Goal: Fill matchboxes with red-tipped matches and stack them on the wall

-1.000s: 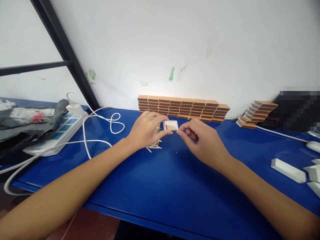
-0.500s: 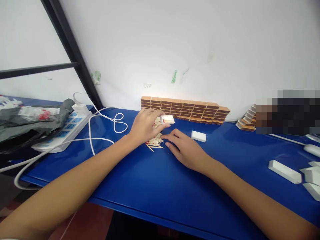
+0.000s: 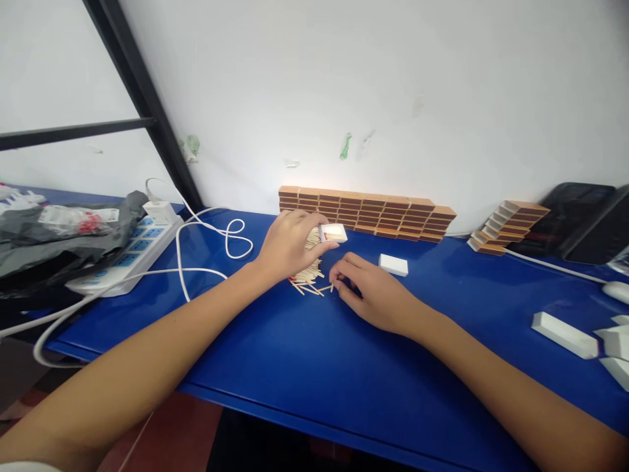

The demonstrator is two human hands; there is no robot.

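Between thumb and fingers, my left hand holds a small white matchbox tray with some matches inside. Below and behind that hand lies a heap of loose matches with red heads, partly hidden by it. At the heap's right edge, my right hand is closed in a pinch, with the end of a match at its fingertips. To the right of that hand, another white matchbox tray rests on the blue table.
Stacked matchbox sleeves line the wall, with a smaller stack farther right. Several white trays lie at the right. A power strip, white cables and a grey plastic bag occupy the left.
My right hand has shifted slightly away from the heap, its fingers drawn together at a match. My left hand still holds the tray in nearly the same place.
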